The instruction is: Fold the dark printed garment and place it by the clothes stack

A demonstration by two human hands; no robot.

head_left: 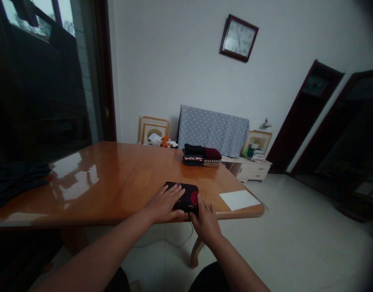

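Note:
A folded black cloth with a red pattern [188,196] lies near the front edge of the wooden table [128,178]. My left hand [165,202] rests on its left part, fingers spread flat over the fabric. At the cloth's right front corner is my right hand [207,219], its fingers extended and touching the side. Farther back on the table stand two neat stacks of folded clothes, one topped by a black piece [193,150], the other by a dark red piece [212,153].
White paper [239,200] lies at the table's right end. Dark clothing [16,182] is heaped on the far left. Behind the table are a covered flat panel [213,129], framed pictures and a white cabinet [253,170].

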